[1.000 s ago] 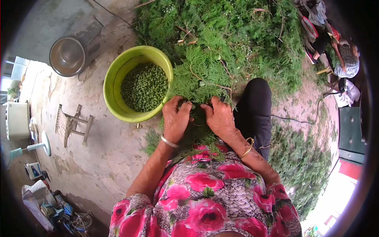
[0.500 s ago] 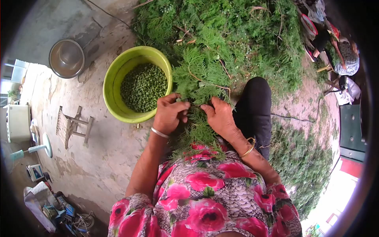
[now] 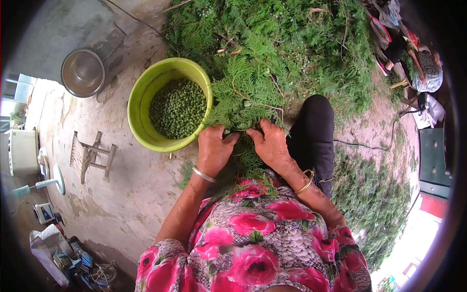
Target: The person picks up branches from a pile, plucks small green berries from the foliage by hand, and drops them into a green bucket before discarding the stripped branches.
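A leafy green branch (image 3: 248,104) lies over my lap and spreads up from between my hands. My left hand (image 3: 215,150), with a silver bangle, is closed on the foliage at the branch's left side, beside the bucket's lower right rim. On the branch's right side my right hand (image 3: 272,146), wearing a gold bangle, pinches a stem between thumb and fingers. Small gaps between the fingertips are hidden by leaves. A yellow-green bucket (image 3: 138,104) stands to the left, partly filled with small round green cones (image 3: 177,109).
A large heap of cut branches (image 3: 311,44) lies ahead. More greenery (image 3: 369,204) covers the floor at right. A metal bowl (image 3: 82,73) and a small wooden stool (image 3: 92,155) stand at left. My dark-clad knee (image 3: 316,121) is right of the branch.
My left hand has moved slightly right and down, its fingers turned toward the branch. My right hand has barely moved. A bit of greenery now shows below the bucket, left of my wrist.
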`<state>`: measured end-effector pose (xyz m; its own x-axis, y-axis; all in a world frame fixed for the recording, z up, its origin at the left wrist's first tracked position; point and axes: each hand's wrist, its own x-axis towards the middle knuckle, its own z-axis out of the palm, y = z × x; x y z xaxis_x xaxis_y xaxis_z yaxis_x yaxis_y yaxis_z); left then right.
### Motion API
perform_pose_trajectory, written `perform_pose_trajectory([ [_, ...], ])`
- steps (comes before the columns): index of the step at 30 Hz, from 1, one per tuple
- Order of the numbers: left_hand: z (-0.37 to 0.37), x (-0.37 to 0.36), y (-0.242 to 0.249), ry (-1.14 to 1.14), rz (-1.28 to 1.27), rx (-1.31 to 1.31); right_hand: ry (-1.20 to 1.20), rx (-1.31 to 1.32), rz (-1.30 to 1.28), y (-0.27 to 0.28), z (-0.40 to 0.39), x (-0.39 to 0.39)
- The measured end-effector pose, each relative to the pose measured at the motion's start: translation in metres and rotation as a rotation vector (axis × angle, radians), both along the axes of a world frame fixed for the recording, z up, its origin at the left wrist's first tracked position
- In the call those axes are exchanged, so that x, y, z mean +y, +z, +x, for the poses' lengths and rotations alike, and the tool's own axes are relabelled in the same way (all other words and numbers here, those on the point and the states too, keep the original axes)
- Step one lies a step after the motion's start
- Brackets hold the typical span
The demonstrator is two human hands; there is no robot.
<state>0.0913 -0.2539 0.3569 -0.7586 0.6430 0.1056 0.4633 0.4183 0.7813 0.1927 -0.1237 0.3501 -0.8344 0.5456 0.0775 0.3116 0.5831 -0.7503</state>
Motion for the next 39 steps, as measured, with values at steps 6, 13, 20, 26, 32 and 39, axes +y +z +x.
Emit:
perform_pose_trajectory([
  [6,-0.014,-0.007,-0.005,-0.128,0.148,-0.208,-0.005,0.010,-0.010,-0.002,0.000,0.002],
  [13,-0.016,-0.032,0.018,0.104,0.611,-1.300,0.010,-0.092,0.146,0.005,0.000,-0.001],
  [20,-0.010,-0.035,0.048,0.007,0.621,-1.221,0.194,0.145,0.424,0.064,0.005,-0.005],
  [26,0.012,-0.015,0.065,0.112,0.623,-1.078,0.245,0.252,0.168,0.069,0.007,-0.019],
  [32,0.017,-0.012,0.086,0.030,0.590,-1.152,0.274,0.439,0.195,0.080,0.007,-0.013],
  [39,0.025,-0.007,0.085,-0.056,0.714,-1.273,0.101,0.238,-0.344,0.091,0.009,-0.008],
])
